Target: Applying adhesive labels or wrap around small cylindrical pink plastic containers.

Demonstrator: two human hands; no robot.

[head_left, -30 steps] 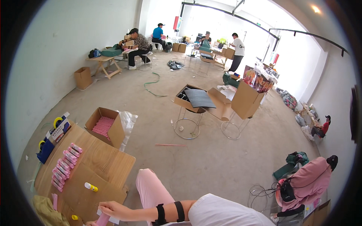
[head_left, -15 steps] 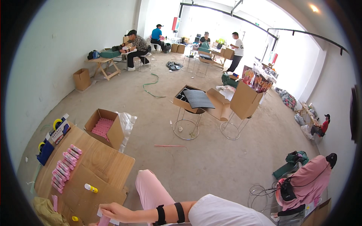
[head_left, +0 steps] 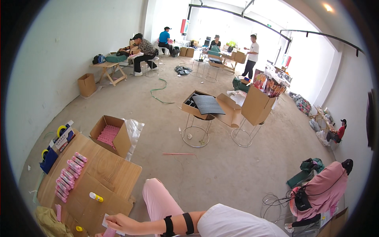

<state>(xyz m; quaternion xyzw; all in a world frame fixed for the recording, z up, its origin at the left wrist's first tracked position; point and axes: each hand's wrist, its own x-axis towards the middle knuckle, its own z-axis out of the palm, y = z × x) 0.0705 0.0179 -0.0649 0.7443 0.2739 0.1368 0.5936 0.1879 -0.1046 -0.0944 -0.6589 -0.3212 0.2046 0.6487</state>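
Note:
My right hand point(head_left: 120, 223) is closed at the lower edge, its fingertips pinching a small white slip point(head_left: 105, 220). Just under those fingers a pink tube-like piece point(head_left: 108, 233) shows, cut off by the frame. A sliver of skin beside it may belong to my left hand, whose fingers are hidden. On the cardboard sheet point(head_left: 81, 203) lies a yellow-and-white glue stick point(head_left: 96, 197), with a yellow cap point(head_left: 79, 228) apart from it. Farther left, several pink tubes with pale labels point(head_left: 68, 179) lie in rows on the wooden table point(head_left: 108, 166).
Two tape dispensers point(head_left: 49, 160) stand on the table's left side. An open carton of pink pieces point(head_left: 123, 138) sits beyond it. Khaki cloth point(head_left: 51, 222) lies lower left. Cartons on stools point(head_left: 196, 134) stand mid-floor; a pink-draped chair point(head_left: 321, 189) is at right. Several people work farther back.
The white slip shows more plainly at my right fingertips, and the hand has shifted slightly right. In the background, a standing person in white has straightened up.

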